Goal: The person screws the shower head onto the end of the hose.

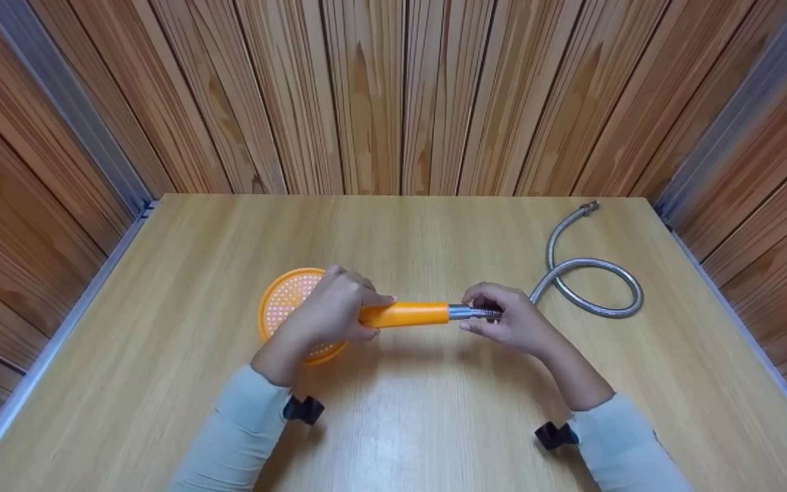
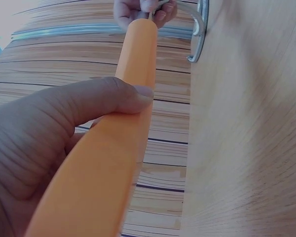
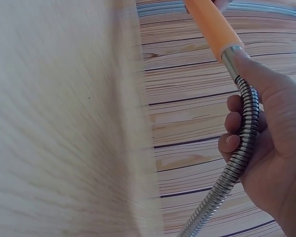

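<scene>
Across the middle of the head view lies an orange shower head (image 1: 417,313), its round perforated face (image 1: 284,307) at the left. My left hand (image 1: 335,306) grips the handle near that face, partly covering it; the left wrist view shows the thumb along the orange handle (image 2: 106,163). At the handle's right end sits a silver connector (image 1: 459,312) of a flexible metal shower hose (image 1: 609,312). With fingers curled round the hose (image 3: 244,133), my right hand (image 1: 513,318) holds it just behind the connector. In the right wrist view the thumb touches the connector (image 3: 231,60).
The hose loops once on the wooden table (image 1: 407,239), and its free end fitting (image 1: 590,206) lies near the back right edge. Wood-patterned panels (image 1: 366,96) stand behind and at both sides. Black wrist cameras (image 1: 305,410) sit on the sleeves.
</scene>
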The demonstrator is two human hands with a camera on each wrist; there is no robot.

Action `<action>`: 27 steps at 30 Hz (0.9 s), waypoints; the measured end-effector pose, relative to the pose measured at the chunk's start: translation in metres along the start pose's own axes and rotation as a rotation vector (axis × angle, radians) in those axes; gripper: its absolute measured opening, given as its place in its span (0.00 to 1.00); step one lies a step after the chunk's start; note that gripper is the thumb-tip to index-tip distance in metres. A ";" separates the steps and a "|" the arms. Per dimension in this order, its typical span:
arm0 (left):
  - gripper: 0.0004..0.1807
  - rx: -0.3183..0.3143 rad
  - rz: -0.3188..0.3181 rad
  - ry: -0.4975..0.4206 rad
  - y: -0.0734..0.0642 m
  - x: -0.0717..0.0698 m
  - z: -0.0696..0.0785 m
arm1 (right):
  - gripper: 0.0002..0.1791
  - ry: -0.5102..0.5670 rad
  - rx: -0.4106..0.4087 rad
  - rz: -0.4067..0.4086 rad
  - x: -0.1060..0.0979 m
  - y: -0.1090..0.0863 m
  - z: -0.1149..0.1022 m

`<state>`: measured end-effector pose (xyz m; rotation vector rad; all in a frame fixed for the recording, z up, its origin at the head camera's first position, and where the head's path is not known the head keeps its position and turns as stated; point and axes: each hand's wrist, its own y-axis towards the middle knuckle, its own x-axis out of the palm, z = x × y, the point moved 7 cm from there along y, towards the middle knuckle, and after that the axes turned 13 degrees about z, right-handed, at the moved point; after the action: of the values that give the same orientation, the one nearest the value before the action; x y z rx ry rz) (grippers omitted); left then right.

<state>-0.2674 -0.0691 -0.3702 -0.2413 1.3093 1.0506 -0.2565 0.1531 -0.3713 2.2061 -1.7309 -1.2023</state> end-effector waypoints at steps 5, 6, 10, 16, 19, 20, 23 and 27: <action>0.25 0.003 0.004 -0.013 -0.001 0.001 0.000 | 0.13 -0.004 0.017 -0.015 0.000 -0.001 0.001; 0.25 0.003 0.004 -0.018 -0.001 0.001 0.000 | 0.13 -0.004 0.023 -0.016 0.000 -0.001 0.001; 0.25 0.011 0.007 -0.015 -0.001 0.001 0.000 | 0.13 0.000 0.036 -0.021 -0.001 0.000 0.000; 0.24 0.008 0.008 -0.018 -0.001 0.000 0.000 | 0.12 -0.005 0.053 -0.034 0.003 -0.002 0.016; 0.24 0.005 0.006 -0.022 0.000 0.000 0.000 | 0.14 -0.001 0.049 -0.026 0.005 -0.004 0.030; 0.24 0.008 0.007 -0.018 0.000 0.000 0.000 | 0.14 -0.003 0.044 -0.023 0.005 -0.004 0.033; 0.24 0.011 0.008 -0.009 0.000 0.001 0.000 | 0.13 0.003 0.041 -0.028 0.006 -0.005 0.039; 0.25 0.002 0.003 -0.005 0.001 0.002 -0.001 | 0.10 0.007 0.066 -0.052 0.006 -0.005 0.042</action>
<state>-0.2688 -0.0687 -0.3718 -0.2348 1.3063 1.0521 -0.2778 0.1653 -0.4060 2.3039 -1.7452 -1.1627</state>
